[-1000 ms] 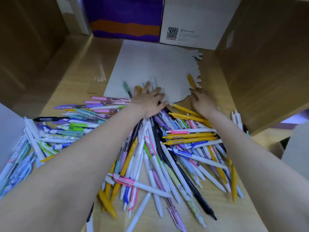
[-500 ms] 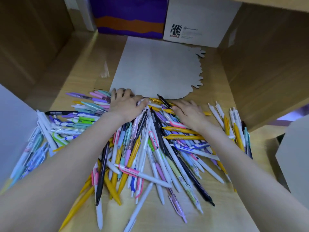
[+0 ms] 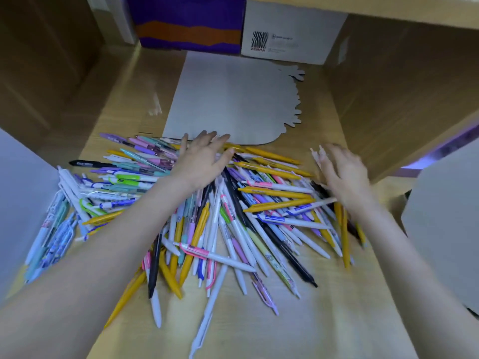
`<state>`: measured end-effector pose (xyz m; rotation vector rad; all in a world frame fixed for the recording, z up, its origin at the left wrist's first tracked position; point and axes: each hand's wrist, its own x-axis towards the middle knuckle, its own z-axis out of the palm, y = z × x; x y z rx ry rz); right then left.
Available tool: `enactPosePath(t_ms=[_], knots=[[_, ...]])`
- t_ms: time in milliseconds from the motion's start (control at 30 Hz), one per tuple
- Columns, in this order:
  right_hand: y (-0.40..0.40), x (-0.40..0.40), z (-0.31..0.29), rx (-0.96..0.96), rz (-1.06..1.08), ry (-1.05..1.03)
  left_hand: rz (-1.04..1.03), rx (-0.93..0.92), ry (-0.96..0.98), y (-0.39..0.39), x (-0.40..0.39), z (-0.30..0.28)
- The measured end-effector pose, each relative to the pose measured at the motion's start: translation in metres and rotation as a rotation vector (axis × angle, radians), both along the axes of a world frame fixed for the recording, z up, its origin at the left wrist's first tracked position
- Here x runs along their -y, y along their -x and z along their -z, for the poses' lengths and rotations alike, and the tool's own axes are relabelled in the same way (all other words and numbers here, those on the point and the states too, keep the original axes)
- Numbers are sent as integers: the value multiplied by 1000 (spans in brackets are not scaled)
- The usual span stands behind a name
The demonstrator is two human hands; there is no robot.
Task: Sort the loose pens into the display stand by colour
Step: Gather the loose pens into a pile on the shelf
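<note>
Wooden desk [image 3: 324,320]: left hand [image 3: 201,161] flat, fingers spread, on pens [image 3: 233,216]; right hand [image 3: 342,174] blurred, fingers loosely spread above them.

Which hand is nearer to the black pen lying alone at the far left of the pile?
Left. The left hand rests flat on the pile, right of the black pen. The right hand is blurred at the pile's right edge, much farther away.

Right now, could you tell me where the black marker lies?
In the head view, the black marker lies at the pile's far left edge, pointing left, just beyond the green pen and well left of the left hand.
</note>
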<state>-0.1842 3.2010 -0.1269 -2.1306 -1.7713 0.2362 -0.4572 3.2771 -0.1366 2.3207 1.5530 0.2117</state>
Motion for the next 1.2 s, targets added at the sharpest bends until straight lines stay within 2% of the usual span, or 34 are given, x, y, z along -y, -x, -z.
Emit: enactPosePath(t_ms=[100, 200, 267, 567, 733, 867, 1000, 1133, 1200], knots=[[-32, 27, 15, 26, 107, 143, 142, -113, 38, -29, 15, 0], [-20, 31, 35, 6, 189, 241, 189, -238, 99, -45, 25, 8], [-4, 26, 39, 35, 160, 234, 198, -289, 77, -44, 27, 12], [30, 29, 37, 63, -83, 186, 211, -224, -70, -15, 45, 14], [53, 33, 33, -4, -192, 195, 134, -135, -50, -4, 72, 17], [46, 26, 22, -93, -372, 225, 93, -86, -79, 0, 76, 9], [30, -10, 5, -242, -282, 100, 103, -78, -148, 12, 84, -1], [51, -71, 21, -308, -252, 249, 38, -164, -110, 25, 79, 3], [69, -90, 27, -268, -240, 324, 28, -207, -68, 28, 78, 7]])
